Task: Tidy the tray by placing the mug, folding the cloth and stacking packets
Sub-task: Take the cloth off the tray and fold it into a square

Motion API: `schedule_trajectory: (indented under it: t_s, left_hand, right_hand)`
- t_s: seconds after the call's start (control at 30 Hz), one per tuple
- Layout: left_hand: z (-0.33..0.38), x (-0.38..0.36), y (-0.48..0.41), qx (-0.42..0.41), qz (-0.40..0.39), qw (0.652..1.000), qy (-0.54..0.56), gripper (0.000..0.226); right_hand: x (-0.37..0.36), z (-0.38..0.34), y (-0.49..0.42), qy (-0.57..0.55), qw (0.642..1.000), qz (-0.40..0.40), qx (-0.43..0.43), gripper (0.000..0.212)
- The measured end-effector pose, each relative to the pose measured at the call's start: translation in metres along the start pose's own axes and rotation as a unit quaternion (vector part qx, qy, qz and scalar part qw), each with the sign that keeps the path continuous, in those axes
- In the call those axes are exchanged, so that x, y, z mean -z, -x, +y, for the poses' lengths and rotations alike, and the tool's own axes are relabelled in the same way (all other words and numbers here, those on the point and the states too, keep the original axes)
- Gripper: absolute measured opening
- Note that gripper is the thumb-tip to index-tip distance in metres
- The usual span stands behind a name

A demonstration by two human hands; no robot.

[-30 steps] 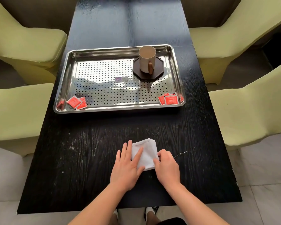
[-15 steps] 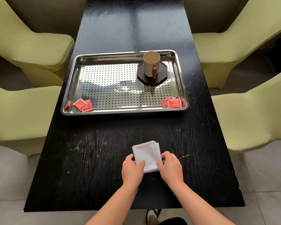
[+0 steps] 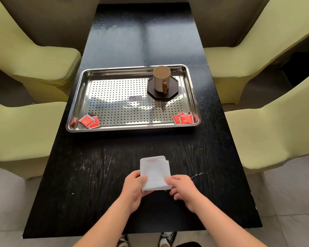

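A white cloth (image 3: 154,171), folded into a small rectangle, is held at its near corners just above the black table (image 3: 103,175). My left hand (image 3: 135,188) grips its near left corner and my right hand (image 3: 183,187) pinches its near right corner. Farther away lies a perforated steel tray (image 3: 82,97). A beige mug (image 3: 161,78) with a brown handle stands on a dark octagonal coaster (image 3: 173,91) in the tray's far right part. Red packets (image 3: 88,121) lie overlapping in the tray's near left corner, and more red packets (image 3: 185,119) sit in its near right corner.
Pale green chairs flank the table: two on the left (image 3: 30,56) and two on the right (image 3: 275,113). A small sticker (image 3: 135,98) marks the tray's middle. A loose thread (image 3: 196,175) lies on the table right of my right hand. My shoes (image 3: 166,238) show below the table edge.
My left hand went from lying flat on the cloth to gripping its near corner. Both hands now hold the cloth's near edge, and the cloth looks slightly lifted and straighter.
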State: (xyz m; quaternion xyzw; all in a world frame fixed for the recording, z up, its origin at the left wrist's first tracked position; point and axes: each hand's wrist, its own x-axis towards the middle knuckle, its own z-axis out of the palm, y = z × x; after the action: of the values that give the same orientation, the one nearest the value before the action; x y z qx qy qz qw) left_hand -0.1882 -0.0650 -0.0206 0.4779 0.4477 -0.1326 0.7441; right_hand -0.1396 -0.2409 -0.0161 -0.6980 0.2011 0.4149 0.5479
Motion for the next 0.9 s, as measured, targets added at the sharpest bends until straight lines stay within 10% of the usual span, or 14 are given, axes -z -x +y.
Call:
schedule_trajectory:
  t_s: [0.9]
  left_hand:
    - [0.124,0.071,0.006,-0.128,0.081,0.988,0.024,0.027]
  right_hand:
    - [-0.093,-0.122,-0.016,-0.089,0.991,-0.059,0.081,0.026]
